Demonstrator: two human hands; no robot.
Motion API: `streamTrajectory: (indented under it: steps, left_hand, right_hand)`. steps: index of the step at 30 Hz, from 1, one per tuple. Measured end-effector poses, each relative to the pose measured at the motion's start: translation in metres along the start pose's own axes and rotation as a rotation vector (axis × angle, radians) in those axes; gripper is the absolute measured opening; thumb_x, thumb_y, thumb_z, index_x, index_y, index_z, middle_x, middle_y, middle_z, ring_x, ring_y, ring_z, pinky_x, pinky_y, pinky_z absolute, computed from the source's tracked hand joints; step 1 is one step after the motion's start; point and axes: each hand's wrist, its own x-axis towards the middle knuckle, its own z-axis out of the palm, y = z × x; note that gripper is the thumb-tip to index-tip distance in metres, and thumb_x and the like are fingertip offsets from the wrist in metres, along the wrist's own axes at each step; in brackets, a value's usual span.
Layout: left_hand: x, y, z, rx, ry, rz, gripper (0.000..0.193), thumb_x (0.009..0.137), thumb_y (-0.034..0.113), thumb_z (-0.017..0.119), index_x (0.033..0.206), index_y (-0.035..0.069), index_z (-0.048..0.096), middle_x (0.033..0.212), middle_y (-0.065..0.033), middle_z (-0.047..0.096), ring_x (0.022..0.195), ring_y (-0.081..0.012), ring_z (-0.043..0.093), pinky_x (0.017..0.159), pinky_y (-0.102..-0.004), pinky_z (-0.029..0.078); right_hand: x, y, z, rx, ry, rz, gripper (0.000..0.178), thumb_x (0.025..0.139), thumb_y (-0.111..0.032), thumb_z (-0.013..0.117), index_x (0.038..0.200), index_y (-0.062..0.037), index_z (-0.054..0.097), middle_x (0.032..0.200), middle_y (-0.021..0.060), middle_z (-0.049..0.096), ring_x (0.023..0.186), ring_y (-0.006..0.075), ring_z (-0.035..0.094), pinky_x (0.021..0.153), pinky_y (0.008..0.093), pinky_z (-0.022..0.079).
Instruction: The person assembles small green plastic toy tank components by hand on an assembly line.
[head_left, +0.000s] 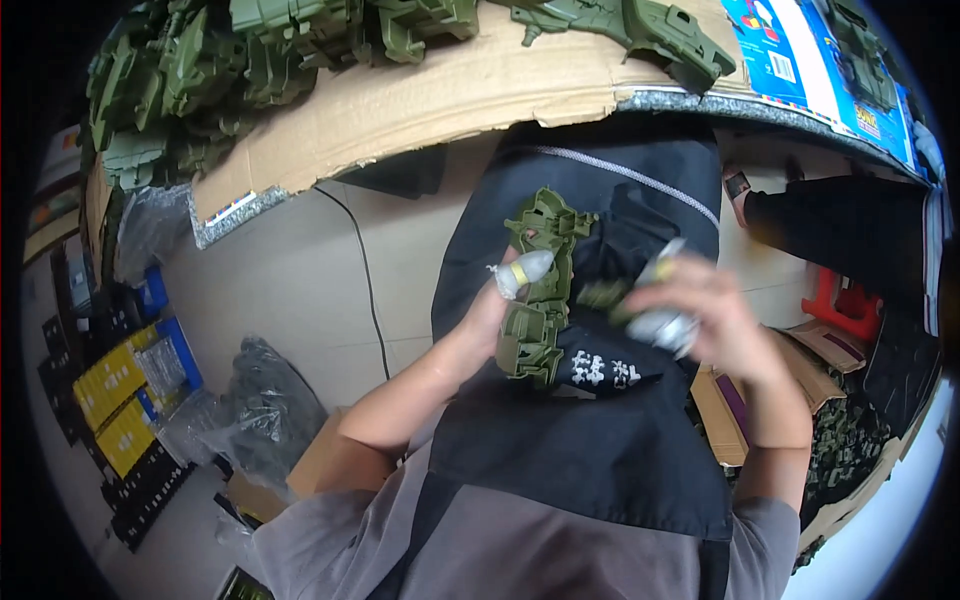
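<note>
My left hand (488, 312) is closed around the side of a long dark-green plastic toy vehicle body (541, 345), its hollow, ribbed side facing up over my lap. A grey wrap (532, 267) with a yellow band covers the thumb, which presses on the body. To the right, my right hand (712, 305) is smeared by motion. At its fingertips is a small green plastic part (603, 294), apart from the body and too blurred to make out its shape. Pale wraps show on some of that hand's fingers too. A black apron (590, 450) lies beneath both hands.
Beyond my knees stands a cardboard-covered table (430, 100) with piled green toy parts (200, 75) at left. An open carton (850, 440) of small green pieces sits at lower right, near a red plastic stool (840, 303). Another person's leg (840, 225) shows at right.
</note>
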Motion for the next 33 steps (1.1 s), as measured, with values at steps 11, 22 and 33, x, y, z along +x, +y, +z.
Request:
streamTrajectory:
  steps: [11,22,33]
  left_hand:
    - [0.000,-0.008,0.017,0.053,0.117,-0.032,0.041,0.089,0.028,0.057,0.125,0.016,0.042,0.094,0.0023,0.056,0.081,-0.0057,0.056,0.068,-0.0237,0.048]
    - [0.019,-0.012,-0.008,0.239,0.120,0.008,0.041,0.091,0.028,0.053,0.128,0.012,0.043,0.109,-0.0043,0.058,0.091,-0.0132,0.060,0.075,-0.0278,0.051]
    - [-0.028,0.030,-0.009,0.043,-0.056,0.273,0.054,0.086,0.031,0.059,0.132,0.021,0.033,0.101,-0.0101,0.057,0.084,-0.0257,0.062,0.071,-0.0387,0.055]
  right_hand:
    - [-0.002,-0.012,0.054,-0.231,-0.401,-0.065,0.012,0.066,-0.002,0.057,0.077,0.0008,0.058,0.066,0.0153,0.055,0.064,0.0288,0.063,0.057,0.0370,0.051]
    - [-0.003,0.017,0.086,-0.114,-0.317,-0.034,0.025,0.064,0.003,0.054,0.088,-0.0022,0.058,0.074,0.0142,0.057,0.073,0.0325,0.061,0.063,0.0411,0.050]
    - [0.082,-0.020,-0.052,-0.629,0.456,-0.197,0.063,0.069,-0.017,0.071,0.127,-0.0134,0.047,0.123,0.0172,0.048,0.112,0.0346,0.045,0.094,0.0432,0.038]
